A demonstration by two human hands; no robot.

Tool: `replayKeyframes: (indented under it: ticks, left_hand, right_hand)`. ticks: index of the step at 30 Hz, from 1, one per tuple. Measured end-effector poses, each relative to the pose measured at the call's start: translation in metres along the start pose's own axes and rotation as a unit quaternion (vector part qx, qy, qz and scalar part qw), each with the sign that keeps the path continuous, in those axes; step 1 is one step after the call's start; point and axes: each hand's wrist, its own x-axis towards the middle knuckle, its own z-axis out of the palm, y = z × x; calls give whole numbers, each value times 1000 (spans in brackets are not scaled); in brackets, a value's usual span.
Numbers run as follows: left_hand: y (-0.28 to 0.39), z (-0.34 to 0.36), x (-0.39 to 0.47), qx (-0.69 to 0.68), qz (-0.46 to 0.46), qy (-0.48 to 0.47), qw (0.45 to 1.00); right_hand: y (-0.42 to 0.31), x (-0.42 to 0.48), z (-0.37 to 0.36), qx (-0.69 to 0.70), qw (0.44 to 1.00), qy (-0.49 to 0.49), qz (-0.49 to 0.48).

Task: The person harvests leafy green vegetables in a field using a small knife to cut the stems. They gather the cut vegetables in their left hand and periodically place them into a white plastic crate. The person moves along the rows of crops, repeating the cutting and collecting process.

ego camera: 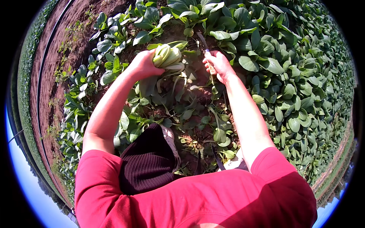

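My left hand [146, 65] is closed around a head of bok choy [168, 55], its pale stalk base turned toward my other hand. Some of its leaves are hidden behind the hand. In my right hand [219, 65] is the wooden handle of a knife [203, 40], with the narrow dark blade pointing away from me. The blade tip is over the soil by the standing plants. A gap separates the knife from the held bok choy. Below both hands, loose leaves [185, 114] and cut stalks lie on the reddish soil.
Dense rows of bok choy [296, 94] grow to the right and ahead. More plants [77, 105] stand at the left, beside a bare soil strip [48, 85] with a black hose [40, 77]. My shoes [171, 142] are among the leaves below.
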Motion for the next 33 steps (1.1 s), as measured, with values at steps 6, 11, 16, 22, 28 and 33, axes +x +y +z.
replayKeyframes:
  ticks: [6,11,16,22,28,33]
  left_hand:
    - [20,-16,-52,-362,12,-79,929]
    - [25,-5,-62,-459,19,-163,873]
    - [19,21,-86,-647,-12,-180,740]
    - [8,27,-92,-659,-22,-140,739]
    - [25,14,-89,-695,-35,-73,714]
    - [48,34,-74,-680,-6,-100,726]
  right_hand:
    - [-23,-51,30,323,939,-106,-50]
    - [-36,-65,39,368,900,-228,-57]
    - [-56,-100,42,331,912,-229,-73]
    - [-68,-105,16,39,990,28,-134]
    - [-78,-114,5,-99,968,18,-229]
    - [-58,-139,62,169,970,3,-172]
